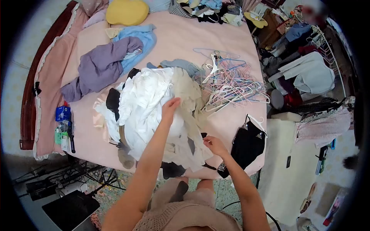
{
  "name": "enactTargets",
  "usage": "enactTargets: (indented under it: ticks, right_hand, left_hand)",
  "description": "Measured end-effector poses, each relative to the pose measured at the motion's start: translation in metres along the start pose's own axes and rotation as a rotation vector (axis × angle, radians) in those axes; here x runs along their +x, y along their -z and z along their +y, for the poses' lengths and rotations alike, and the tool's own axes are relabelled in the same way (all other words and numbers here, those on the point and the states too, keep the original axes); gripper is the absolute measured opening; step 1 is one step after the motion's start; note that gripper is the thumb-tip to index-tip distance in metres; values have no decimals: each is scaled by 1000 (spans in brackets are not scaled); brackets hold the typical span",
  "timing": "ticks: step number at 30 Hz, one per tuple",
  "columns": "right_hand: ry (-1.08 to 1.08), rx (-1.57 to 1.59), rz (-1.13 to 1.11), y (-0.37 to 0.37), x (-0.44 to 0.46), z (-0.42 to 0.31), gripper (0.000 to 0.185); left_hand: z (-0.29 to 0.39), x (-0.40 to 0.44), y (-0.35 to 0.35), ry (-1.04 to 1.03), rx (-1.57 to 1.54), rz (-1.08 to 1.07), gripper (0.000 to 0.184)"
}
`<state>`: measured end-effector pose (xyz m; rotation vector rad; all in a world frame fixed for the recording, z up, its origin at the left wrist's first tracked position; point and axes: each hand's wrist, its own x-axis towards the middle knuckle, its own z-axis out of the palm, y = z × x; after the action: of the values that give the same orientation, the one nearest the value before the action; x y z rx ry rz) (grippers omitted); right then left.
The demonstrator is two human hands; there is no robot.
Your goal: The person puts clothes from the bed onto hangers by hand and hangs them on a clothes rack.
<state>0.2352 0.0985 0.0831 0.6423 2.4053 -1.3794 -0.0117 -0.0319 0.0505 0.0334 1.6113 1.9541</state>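
A large heap of white clothes (144, 102) lies at the near edge of the bed. Over its right side drapes a thin, sheer beige garment (189, 90), whose exact kind I cannot make out. My left hand (170, 110) is closed at the border between the beige and white cloth, fingertips on the sheer garment. Lower right, my right hand (216, 146) pinches that garment's pale edge. A black top (248, 144) on a white hanger lies right of my right hand. Dark cloth (172, 169) shows beneath the heap at the bed's front edge.
Tangled hangers (235, 88) are piled right of the heap. A purple garment (102, 63) lies upper left, near a yellow cushion (127, 11). A cream bench (283, 161) and a loaded clothes rack (335, 61) stand right. A black stand-mounted panel (71, 210) is at lower left.
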Motion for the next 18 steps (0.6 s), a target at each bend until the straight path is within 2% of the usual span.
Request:
enactTargets:
  ticks: [3,5,6,8,9,11,12,14,15,17,18]
  right_hand:
    - [35,45,65,5,12,-1,25]
    - [3,311,35,5,25,-8,29]
    - [8,308,32,5,30,-17,29]
    - [-168,612,-9,2,39,-49,34]
    - [-160,610,-12,0,40,-64,34]
    - [-238,1061,-22,-6,40,-90,40]
    - [-234,1061,-26,-14,43,-91,40]
    - [-99,994,-81,-30,50,-88,41]
    - [-92,996,-79,-34,49,-93,41]
    - [-45,922,-133,-39,41,-105,44]
    - [-28,837,-196,-30,29,-124,42]
  left_hand:
    - [5,-37,28,88,-124,-29,21]
    - [16,-68,35,107,-176,-90,25]
    - [20,-85,38,135,-226,-150,28]
    - [22,-111,39,154,-170,-328,30]
    - [28,-124,35,147,-169,-325,30]
    - [38,-151,22,278,130,-516,31]
    - [33,-159,19,274,133,-512,31]
    - [20,-171,19,283,-35,-772,32]
    - [14,-173,24,279,-29,-774,32]
    - [0,-170,35,364,-21,-551,34]
    - [-6,-164,45,361,-17,-560,34]
